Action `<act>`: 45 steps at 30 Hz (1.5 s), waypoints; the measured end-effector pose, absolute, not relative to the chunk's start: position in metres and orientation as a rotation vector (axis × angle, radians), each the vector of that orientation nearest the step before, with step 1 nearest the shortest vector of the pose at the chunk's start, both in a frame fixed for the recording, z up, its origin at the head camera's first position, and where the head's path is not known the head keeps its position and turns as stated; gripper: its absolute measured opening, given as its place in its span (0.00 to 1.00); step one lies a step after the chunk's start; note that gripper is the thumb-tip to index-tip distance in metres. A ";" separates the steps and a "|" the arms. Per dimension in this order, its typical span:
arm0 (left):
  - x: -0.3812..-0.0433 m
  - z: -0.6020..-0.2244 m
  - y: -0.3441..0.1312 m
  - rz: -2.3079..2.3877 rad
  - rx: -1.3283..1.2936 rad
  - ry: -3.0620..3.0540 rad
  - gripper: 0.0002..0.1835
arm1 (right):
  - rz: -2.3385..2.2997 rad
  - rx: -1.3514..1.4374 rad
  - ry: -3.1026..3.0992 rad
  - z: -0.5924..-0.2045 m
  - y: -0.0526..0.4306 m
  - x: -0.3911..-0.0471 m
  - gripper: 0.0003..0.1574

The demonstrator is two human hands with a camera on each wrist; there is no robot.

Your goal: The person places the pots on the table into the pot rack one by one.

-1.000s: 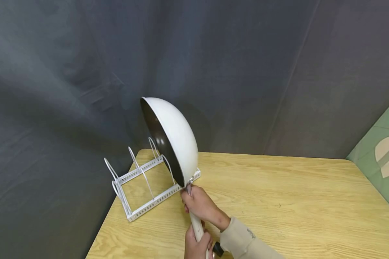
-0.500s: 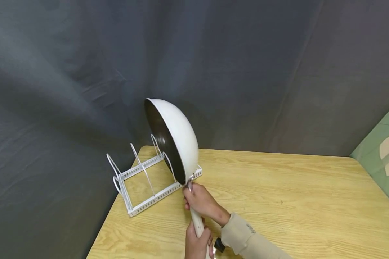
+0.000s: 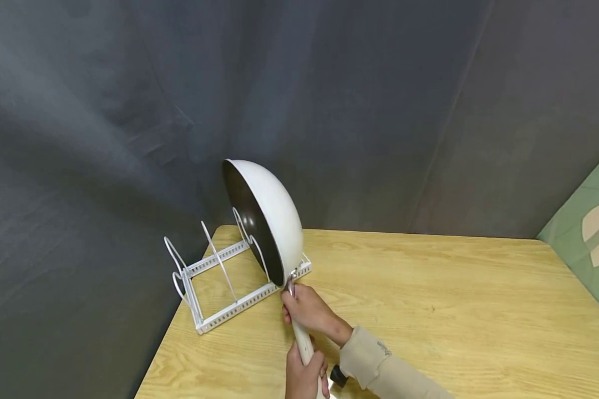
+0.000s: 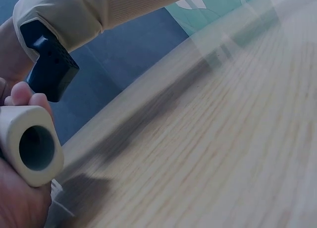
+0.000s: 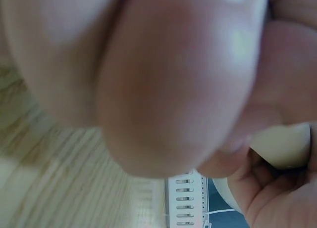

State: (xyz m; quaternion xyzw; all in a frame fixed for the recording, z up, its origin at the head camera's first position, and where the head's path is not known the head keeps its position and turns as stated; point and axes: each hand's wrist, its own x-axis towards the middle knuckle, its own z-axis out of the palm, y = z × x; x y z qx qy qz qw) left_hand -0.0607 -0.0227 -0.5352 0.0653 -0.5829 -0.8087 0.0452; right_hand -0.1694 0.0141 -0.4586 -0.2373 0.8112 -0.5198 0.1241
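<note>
A wok (image 3: 278, 213), white outside and dark inside, stands on its edge at the right end of a white wire rack (image 3: 252, 302). Its hollow side faces left, against a wire divider, and it leans a little. My right hand (image 3: 311, 310) grips the cream handle (image 3: 304, 346) close to the wok. Lower down, my left hand (image 3: 303, 377) holds the same handle near its end. In the left wrist view the handle's hollow end (image 4: 57, 159) pokes out of my left hand (image 4: 22, 193). Fingers (image 5: 173, 89) fill much of the right wrist view.
The rack has several wire loops (image 3: 219, 266) to the wok's left, with gaps between them. It stands on a wooden table (image 3: 429, 310) near the left edge. A dark curtain (image 3: 379, 122) hangs behind. A black device (image 4: 52, 65) sits at my right wrist.
The wok has sunk slightly lower into the rack, with its top edge down a little. Both hands keep their hold on the handle. The head view has shifted slightly.
</note>
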 end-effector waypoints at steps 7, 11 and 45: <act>-0.060 -0.535 -0.022 -2.474 0.200 -1.785 0.10 | -1.517 -0.694 2.344 -0.462 0.015 -0.171 0.21; -0.062 -0.536 -0.024 -2.479 0.171 -1.817 0.08 | -1.524 -0.678 2.338 -0.462 0.015 -0.172 0.22; -0.055 -0.531 -0.019 -2.500 0.265 -1.872 0.11 | -1.451 -0.661 2.309 -0.462 0.027 -0.166 0.21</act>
